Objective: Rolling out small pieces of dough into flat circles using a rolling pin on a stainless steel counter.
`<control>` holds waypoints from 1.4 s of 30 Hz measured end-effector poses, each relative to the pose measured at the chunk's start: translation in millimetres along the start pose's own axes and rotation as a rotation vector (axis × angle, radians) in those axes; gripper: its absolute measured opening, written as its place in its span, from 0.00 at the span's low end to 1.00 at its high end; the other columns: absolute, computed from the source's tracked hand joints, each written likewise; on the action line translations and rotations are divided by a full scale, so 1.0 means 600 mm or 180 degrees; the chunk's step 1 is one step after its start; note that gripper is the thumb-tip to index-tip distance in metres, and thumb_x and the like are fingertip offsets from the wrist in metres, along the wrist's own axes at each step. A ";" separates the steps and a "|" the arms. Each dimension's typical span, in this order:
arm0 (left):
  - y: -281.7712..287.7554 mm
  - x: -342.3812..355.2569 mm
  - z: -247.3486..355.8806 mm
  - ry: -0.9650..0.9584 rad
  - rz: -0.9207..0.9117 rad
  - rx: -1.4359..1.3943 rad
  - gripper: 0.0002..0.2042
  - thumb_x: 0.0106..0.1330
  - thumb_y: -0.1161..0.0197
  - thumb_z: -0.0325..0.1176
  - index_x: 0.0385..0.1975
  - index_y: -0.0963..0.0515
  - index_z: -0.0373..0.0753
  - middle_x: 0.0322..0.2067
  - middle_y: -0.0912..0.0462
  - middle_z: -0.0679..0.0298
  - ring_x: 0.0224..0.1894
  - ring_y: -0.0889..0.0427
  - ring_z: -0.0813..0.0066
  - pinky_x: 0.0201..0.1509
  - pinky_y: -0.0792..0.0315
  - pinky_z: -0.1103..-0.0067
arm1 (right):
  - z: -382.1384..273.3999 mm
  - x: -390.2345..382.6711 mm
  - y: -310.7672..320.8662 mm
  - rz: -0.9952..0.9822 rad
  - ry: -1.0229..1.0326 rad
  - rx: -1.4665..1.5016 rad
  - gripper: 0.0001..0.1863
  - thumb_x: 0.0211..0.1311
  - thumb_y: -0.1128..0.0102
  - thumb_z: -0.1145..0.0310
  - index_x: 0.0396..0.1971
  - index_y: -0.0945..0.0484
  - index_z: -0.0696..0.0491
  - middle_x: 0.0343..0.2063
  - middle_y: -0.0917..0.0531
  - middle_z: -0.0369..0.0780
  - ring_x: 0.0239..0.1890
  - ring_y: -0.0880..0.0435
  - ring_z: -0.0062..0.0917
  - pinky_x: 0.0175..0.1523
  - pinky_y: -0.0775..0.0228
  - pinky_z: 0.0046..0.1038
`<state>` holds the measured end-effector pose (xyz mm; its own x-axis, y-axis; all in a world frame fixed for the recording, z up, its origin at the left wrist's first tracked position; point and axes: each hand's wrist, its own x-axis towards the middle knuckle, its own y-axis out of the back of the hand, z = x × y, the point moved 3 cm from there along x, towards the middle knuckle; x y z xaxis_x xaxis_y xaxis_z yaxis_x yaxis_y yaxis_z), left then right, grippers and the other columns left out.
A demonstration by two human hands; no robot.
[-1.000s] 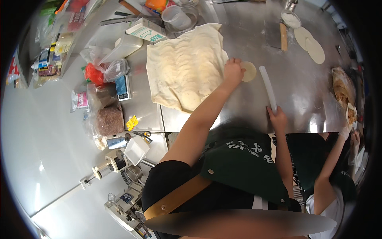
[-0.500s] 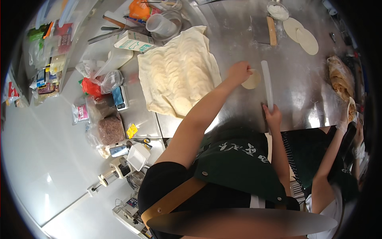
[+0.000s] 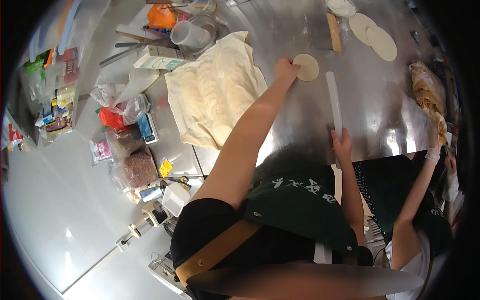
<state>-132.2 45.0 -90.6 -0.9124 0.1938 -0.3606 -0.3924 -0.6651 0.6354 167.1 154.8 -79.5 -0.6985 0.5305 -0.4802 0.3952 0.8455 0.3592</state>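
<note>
My left hand (image 3: 287, 71) reaches out over the steel table, its fingers closed on the near-left edge of a thin round dough wrapper (image 3: 307, 68). My right hand (image 3: 342, 144), nearer my body, grips the lower end of a white rolling pin (image 3: 333, 97). The pin points away from me, to the right of the wrapper and apart from it. Left of my left arm lies a pale floury cloth (image 3: 175, 85) with rows of overlapping dough rounds (image 3: 215, 92), blurred just now.
Two larger dough sheets (image 3: 382, 44), a bowl of flour (image 3: 341, 7) and a wooden-handled scraper (image 3: 333, 32) lie at the far right. A co-worker's gloved hand (image 3: 433, 153) is beside a bag of filling (image 3: 427, 90). A carton (image 3: 159, 57) and scale (image 3: 147, 128) stand left.
My left hand has moved away from me and slightly left, with the dough wrapper. The rolling pin stays in my right hand, almost in place. The whole view has shifted a little.
</note>
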 end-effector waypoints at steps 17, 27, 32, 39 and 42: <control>0.030 -0.160 -0.040 -0.0607 -0.0083 0.0034 0.19 0.44 0.30 0.36 0.34 0.25 0.34 0.25 0.20 0.58 0.29 0.20 0.65 0.35 0.27 0.73 | -0.121 0.014 0.034 -0.0477 0.2416 -0.2080 0.13 0.40 0.35 0.70 0.30 0.24 0.51 0.31 0.23 0.38 0.39 0.25 0.34 0.44 0.36 0.34; 0.029 -0.181 -0.049 -0.1260 -0.0473 0.0349 0.11 0.45 0.32 0.34 0.21 0.27 0.37 0.23 0.21 0.57 0.28 0.22 0.58 0.34 0.28 0.71 | -0.119 0.031 0.003 -0.0475 0.2457 -0.2160 0.13 0.40 0.36 0.68 0.30 0.24 0.51 0.30 0.24 0.37 0.39 0.25 0.32 0.45 0.37 0.35; 0.036 -0.215 -0.079 -0.0456 -0.0415 -0.0383 0.11 0.46 0.32 0.36 0.23 0.26 0.36 0.22 0.22 0.56 0.26 0.23 0.59 0.34 0.28 0.72 | -0.129 0.038 0.002 -0.0394 0.2740 -0.2223 0.13 0.40 0.36 0.69 0.31 0.24 0.50 0.31 0.25 0.37 0.40 0.26 0.33 0.44 0.38 0.35; 0.034 -0.216 -0.039 -0.1194 -0.0838 0.1038 0.13 0.50 0.37 0.38 0.30 0.22 0.36 0.29 0.21 0.54 0.34 0.22 0.55 0.39 0.29 0.69 | -0.138 0.051 -0.022 -0.0524 0.2845 -0.2237 0.16 0.45 0.36 0.62 0.34 0.26 0.51 0.36 0.25 0.39 0.43 0.28 0.34 0.46 0.39 0.37; 0.026 -0.220 -0.035 -0.1287 -0.0653 0.0540 0.10 0.49 0.37 0.33 0.30 0.21 0.38 0.34 0.21 0.54 0.38 0.23 0.54 0.43 0.29 0.66 | -0.139 0.065 -0.045 0.0182 0.2670 -0.2201 0.22 0.50 0.39 0.56 0.41 0.28 0.53 0.44 0.26 0.42 0.50 0.30 0.36 0.53 0.40 0.38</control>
<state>-15.7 -6.4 -47.6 -0.7733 0.5957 -0.2172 -0.5517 -0.4634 0.6934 79.5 147.7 -40.8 -0.9784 0.1354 0.1563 0.2020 0.4643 0.8623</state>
